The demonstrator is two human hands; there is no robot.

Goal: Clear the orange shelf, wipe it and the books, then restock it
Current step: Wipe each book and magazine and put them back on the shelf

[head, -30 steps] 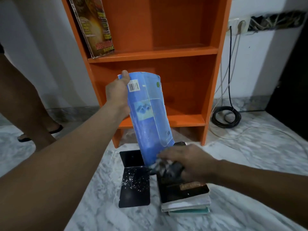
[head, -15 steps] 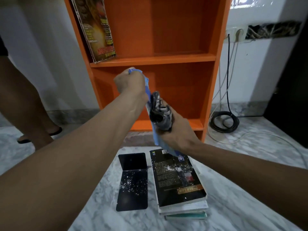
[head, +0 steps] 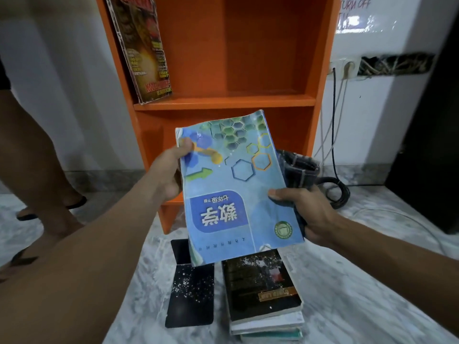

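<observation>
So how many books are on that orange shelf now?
1: a magazine leaning on the left wall in the upper compartment of the orange shelf. The blue book hides part of the lower one.

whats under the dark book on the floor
At least two more books: a pale-edged book and a teal book at the bottom. Only their edges show; the dark book covers the rest.

The blue textbook [head: 236, 189] reads "数学" and "七年级", upside down; the wall sign [head: 354, 11] reads "TURN OFF".
</observation>
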